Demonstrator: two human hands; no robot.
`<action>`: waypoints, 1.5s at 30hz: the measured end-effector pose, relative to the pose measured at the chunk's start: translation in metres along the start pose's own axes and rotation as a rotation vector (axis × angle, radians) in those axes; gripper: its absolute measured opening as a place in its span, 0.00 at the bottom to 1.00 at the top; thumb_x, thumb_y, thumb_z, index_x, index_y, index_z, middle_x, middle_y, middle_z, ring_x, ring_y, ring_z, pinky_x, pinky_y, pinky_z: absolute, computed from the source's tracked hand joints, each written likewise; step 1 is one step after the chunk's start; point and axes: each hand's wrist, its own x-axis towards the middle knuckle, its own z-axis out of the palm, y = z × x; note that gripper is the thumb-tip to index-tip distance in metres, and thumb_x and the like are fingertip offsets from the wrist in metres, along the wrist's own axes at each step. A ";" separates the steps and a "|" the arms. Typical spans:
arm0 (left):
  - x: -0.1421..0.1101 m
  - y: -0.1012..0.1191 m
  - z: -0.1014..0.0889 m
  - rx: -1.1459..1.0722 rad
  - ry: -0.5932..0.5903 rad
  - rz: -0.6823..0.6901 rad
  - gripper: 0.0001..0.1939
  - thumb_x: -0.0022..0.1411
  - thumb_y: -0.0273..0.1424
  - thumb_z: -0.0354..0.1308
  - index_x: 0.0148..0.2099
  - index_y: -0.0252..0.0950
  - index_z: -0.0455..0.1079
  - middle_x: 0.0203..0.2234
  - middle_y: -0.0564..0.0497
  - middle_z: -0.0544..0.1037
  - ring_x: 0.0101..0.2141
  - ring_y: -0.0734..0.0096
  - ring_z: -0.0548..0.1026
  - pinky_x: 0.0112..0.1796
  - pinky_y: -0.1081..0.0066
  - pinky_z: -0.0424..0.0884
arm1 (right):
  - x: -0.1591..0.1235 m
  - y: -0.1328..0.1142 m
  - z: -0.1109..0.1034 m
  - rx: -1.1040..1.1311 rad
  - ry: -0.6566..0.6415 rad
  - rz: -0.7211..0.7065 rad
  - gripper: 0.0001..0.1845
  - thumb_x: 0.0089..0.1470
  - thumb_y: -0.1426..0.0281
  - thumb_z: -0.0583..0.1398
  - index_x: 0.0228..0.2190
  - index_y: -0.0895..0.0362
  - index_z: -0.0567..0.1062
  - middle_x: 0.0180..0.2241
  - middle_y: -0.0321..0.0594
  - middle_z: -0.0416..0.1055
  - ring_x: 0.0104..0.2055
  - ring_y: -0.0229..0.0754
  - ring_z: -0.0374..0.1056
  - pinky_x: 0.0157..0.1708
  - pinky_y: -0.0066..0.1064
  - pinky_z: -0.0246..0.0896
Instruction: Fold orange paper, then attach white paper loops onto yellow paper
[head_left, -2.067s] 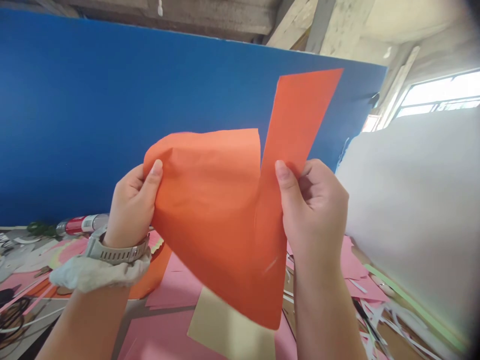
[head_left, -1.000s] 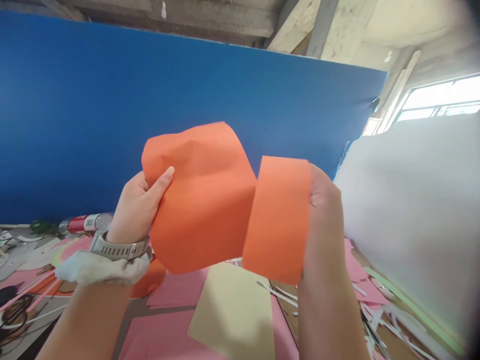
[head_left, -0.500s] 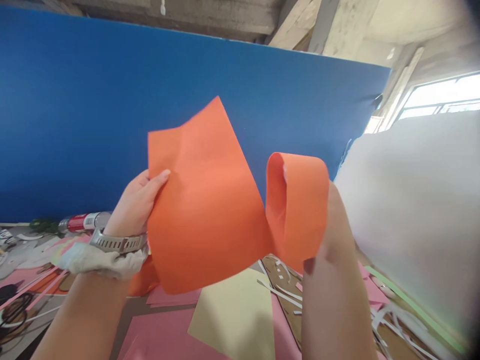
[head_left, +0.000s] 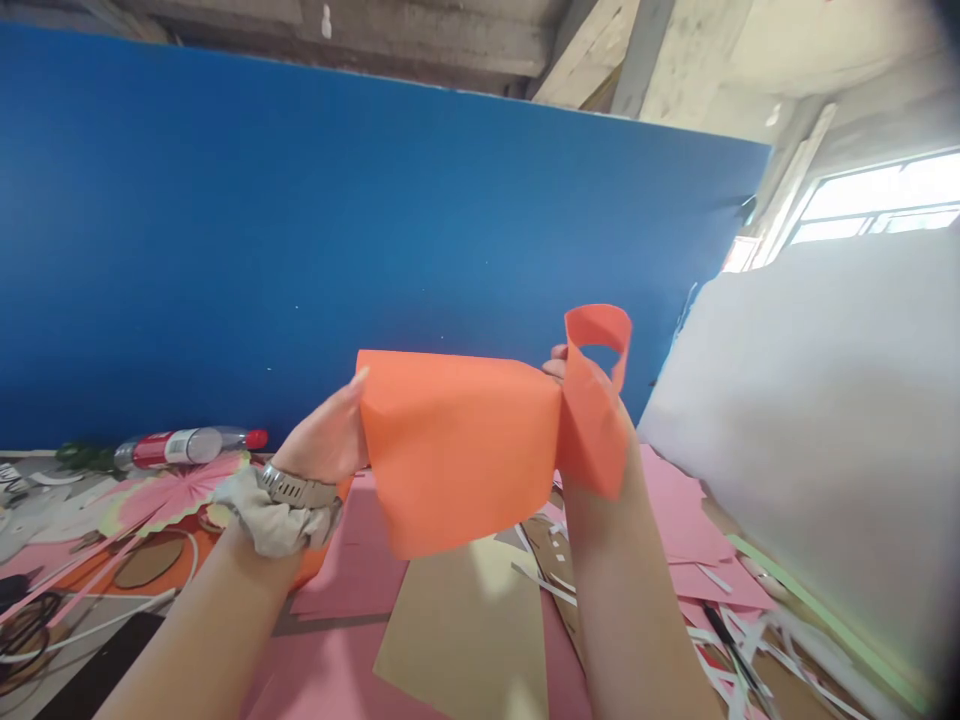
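An orange paper sheet (head_left: 461, 450) is held up in front of me, bent over along its top so the front part hangs down. My left hand (head_left: 330, 430) grips its left edge, thumb at the upper corner. A watch and a cloth scrunchie are on that wrist. My right hand (head_left: 577, 375) is closed at the sheet's right edge, its fingers partly hidden by paper. Around that hand curls an orange paper loop (head_left: 596, 430); I cannot tell whether it is one piece with the sheet.
Below lie a pale yellow sheet (head_left: 469, 630) and pink sheets (head_left: 337, 660). White strips and a dark, slender tool (head_left: 739, 655) lie at the right. A plastic bottle (head_left: 176, 447), a pink pleated paper fan (head_left: 180, 490) and cables (head_left: 34, 630) are at the left. A blue panel (head_left: 450, 220) stands behind.
The sheet has been lowered and turned so its top edge is nearly level. My left hand moved right and down, closer to the right hand. The loop now shows an opening through it.
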 end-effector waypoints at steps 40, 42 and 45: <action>-0.012 0.029 0.004 0.478 0.897 0.722 0.21 0.58 0.47 0.55 0.24 0.35 0.64 0.17 0.58 0.61 0.20 0.81 0.57 0.20 0.77 0.54 | -0.011 -0.033 0.033 -0.125 0.045 -0.194 0.17 0.60 0.63 0.51 0.21 0.55 0.61 0.22 0.32 0.53 0.24 0.33 0.49 0.23 0.28 0.47; -0.011 0.028 0.004 0.464 0.910 0.740 0.21 0.57 0.47 0.55 0.24 0.35 0.62 0.17 0.58 0.59 0.20 0.81 0.56 0.19 0.77 0.53 | -0.012 -0.032 0.036 -0.115 0.074 -0.207 0.18 0.60 0.63 0.51 0.20 0.55 0.60 0.22 0.31 0.53 0.24 0.32 0.49 0.22 0.27 0.47; -0.011 0.028 0.003 0.445 0.912 0.745 0.22 0.57 0.47 0.56 0.23 0.35 0.61 0.17 0.58 0.58 0.20 0.81 0.55 0.19 0.77 0.53 | -0.012 -0.030 0.039 -0.102 0.094 -0.204 0.19 0.61 0.63 0.51 0.20 0.55 0.59 0.21 0.31 0.52 0.23 0.32 0.48 0.22 0.27 0.47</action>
